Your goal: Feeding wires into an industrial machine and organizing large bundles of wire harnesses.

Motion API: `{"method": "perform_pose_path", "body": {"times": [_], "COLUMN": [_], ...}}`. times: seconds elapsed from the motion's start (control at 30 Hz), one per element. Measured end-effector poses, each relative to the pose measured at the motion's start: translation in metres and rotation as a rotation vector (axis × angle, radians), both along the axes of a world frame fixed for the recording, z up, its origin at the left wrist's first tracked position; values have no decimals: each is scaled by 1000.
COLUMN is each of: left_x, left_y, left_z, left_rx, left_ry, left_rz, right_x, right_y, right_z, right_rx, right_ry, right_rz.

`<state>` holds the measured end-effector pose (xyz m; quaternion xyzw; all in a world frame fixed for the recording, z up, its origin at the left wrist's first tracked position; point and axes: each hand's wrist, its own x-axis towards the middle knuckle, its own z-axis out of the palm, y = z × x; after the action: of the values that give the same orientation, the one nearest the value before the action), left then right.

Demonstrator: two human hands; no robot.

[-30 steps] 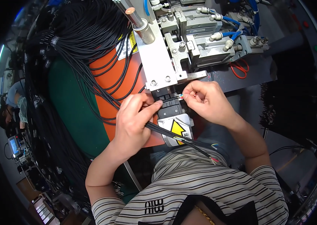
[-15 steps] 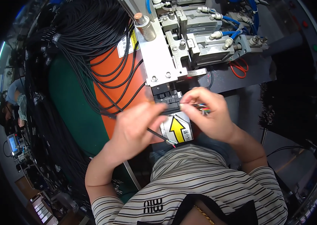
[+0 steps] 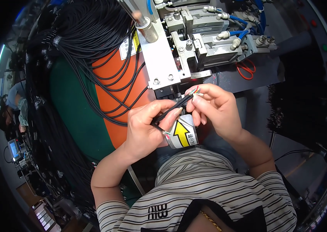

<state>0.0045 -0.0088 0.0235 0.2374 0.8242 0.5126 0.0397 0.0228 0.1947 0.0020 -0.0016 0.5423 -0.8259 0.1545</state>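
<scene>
As both hands met over the far end of the arrow block, they held a black cable between them, slanting away to the right. It looked thin and matte, possibly doubled; the tip was stripped, with red, yellow and white wires fanned out. Left hand, left of the block: thumb and index pressed together on the cable. Right hand, right of the block: thumb and index pinched the wires near their base, other fingers bent. Another cable end poked out below the left hand, by the block's left edge. A press stood beyond the block.
</scene>
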Motion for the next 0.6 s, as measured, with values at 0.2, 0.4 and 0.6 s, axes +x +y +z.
{"method": "perform_pose_path", "body": {"times": [0.2,0.4,0.6], "left_x": [2,-2,-7], "left_y": [5,-2,8], "left_z": [1,4,1], "left_rx": [305,41,-20], "left_ry": [-222,25,248], "left_rz": [147,-9,-66], "right_x": [-6,-12,-9], "right_y": [0,4,0], "right_z": [-1,2,-6], "right_rx": [-178,-345,20], "right_ry": [-82,-131,204], "right_rz": [76,79,29]}}
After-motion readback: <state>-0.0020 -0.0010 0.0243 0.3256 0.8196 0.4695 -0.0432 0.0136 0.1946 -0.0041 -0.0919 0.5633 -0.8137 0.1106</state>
